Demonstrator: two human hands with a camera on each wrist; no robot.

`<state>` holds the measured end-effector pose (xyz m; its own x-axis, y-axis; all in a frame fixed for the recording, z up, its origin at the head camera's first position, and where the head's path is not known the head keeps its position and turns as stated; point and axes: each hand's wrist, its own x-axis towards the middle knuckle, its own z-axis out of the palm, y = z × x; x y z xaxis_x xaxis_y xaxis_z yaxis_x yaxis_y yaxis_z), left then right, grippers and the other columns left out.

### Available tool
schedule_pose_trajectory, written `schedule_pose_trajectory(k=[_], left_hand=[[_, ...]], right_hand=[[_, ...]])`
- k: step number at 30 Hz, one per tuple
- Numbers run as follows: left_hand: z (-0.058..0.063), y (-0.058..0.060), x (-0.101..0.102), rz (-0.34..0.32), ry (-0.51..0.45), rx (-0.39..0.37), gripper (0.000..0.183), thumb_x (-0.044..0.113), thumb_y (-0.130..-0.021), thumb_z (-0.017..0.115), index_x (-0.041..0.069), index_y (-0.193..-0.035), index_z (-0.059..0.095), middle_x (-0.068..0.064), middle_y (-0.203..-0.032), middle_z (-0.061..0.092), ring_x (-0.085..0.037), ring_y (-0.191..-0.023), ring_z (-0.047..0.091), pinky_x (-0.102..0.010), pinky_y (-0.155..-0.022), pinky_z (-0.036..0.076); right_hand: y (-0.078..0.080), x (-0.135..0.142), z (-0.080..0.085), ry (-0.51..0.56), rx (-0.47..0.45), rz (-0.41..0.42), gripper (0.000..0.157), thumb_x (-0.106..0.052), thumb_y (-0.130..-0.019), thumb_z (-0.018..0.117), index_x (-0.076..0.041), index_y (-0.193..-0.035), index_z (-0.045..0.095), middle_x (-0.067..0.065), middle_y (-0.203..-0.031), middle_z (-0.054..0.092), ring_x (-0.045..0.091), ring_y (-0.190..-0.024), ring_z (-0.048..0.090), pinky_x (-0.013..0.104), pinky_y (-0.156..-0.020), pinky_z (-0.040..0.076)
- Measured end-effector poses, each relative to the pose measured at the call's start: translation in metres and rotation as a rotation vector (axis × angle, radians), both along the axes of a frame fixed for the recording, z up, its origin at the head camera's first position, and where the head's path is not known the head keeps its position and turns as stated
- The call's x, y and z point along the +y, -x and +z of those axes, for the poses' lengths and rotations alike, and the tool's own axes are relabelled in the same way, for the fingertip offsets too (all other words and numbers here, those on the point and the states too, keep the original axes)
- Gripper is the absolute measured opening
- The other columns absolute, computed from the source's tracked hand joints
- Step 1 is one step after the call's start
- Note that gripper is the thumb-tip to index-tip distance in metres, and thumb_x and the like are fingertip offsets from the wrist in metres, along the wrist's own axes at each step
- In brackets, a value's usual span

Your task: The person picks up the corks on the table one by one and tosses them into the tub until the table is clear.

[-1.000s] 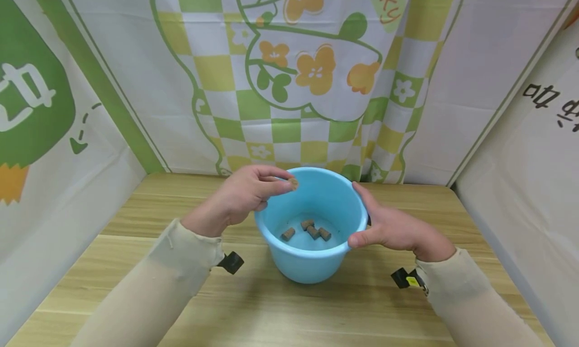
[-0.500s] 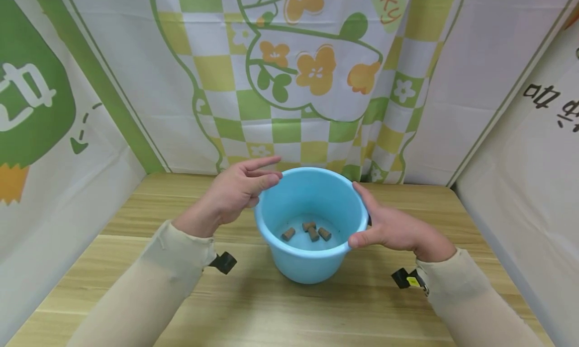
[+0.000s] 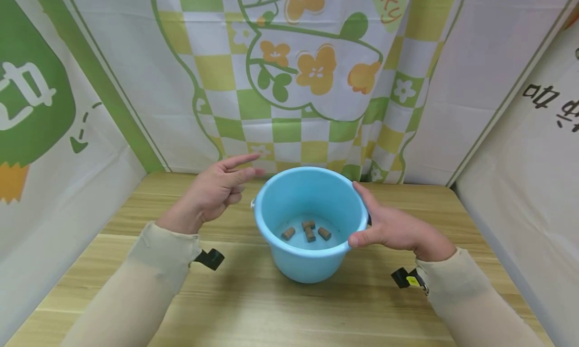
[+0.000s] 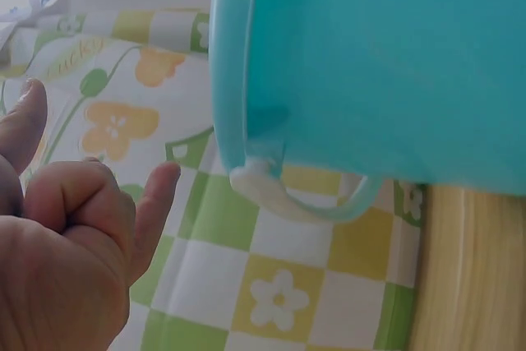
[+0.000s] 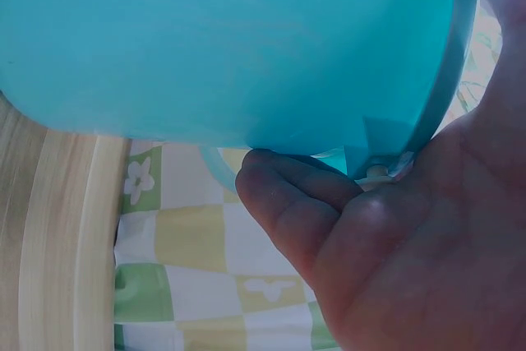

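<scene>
A light blue bucket (image 3: 312,264) stands upright on the wooden table, with several short brown cork-like cylinders (image 3: 309,235) lying loose on its floor. My right hand (image 3: 393,227) grips the bucket's right rim, thumb at the front; in the right wrist view its fingers (image 5: 283,203) curl against the outer wall. Left of the bucket, my left hand (image 3: 210,194) hovers apart from the rim. Its index finger points forward while other fingers bend loosely, and nothing shows in it. The left wrist view has this hand (image 4: 74,260) beside the bucket's white handle joint (image 4: 256,180).
The bucket's handle (image 4: 316,210) hangs down on its far side. A checked, flower-printed curtain (image 3: 289,86) closes off the back of the wooden table (image 3: 289,317). Pale printed panels (image 3: 534,151) flank both sides. Each wrist bears a small black camera mount (image 3: 211,259).
My left hand has drawn back leftward from over the bucket, and the brown cylinder it pinched no longer shows there. One cylinder inside has shifted slightly. My right hand stays put.
</scene>
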<state>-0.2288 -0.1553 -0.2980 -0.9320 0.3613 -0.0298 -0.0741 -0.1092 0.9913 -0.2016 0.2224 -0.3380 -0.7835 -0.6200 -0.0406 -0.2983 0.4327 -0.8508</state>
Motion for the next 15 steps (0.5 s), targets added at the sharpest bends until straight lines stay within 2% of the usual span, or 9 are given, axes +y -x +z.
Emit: schedule_pose_trajectory(k=[3,9,15], left_hand=[[-0.004,0.003,-0.009,0.025,-0.007,-0.001,0.058,0.02,-0.099,0.065,0.014,-0.152,0.043,-0.013,-0.129,0.059,-0.004,-0.047,0.028,-0.018,-0.045,0.027],[-0.015,0.011,-0.034,0.088,-0.013,-0.033,0.062,0.029,-0.097,0.068,0.018,-0.152,0.042,-0.006,-0.124,0.064,-0.005,-0.045,0.028,-0.02,-0.042,0.023],[-0.028,0.018,-0.061,0.162,-0.155,-0.084,0.066,0.02,-0.099,0.065,0.012,-0.156,0.034,-0.005,-0.118,0.065,-0.006,-0.048,0.024,-0.02,-0.046,0.024]], right_hand=[[0.001,0.0,-0.001,0.004,-0.001,0.002,0.127,-0.044,-0.078,0.085,-0.027,-0.158,-0.012,0.018,-0.146,0.042,0.035,-0.122,0.051,0.052,-0.096,0.043],[0.0,0.0,0.0,0.012,-0.004,0.002,0.126,-0.042,-0.078,0.086,-0.029,-0.158,-0.011,0.017,-0.145,0.042,0.035,-0.121,0.052,0.051,-0.095,0.043],[0.0,-0.001,0.0,0.015,-0.002,0.003,0.126,-0.041,-0.078,0.086,-0.029,-0.158,-0.01,0.017,-0.145,0.042,0.035,-0.121,0.052,0.051,-0.095,0.043]])
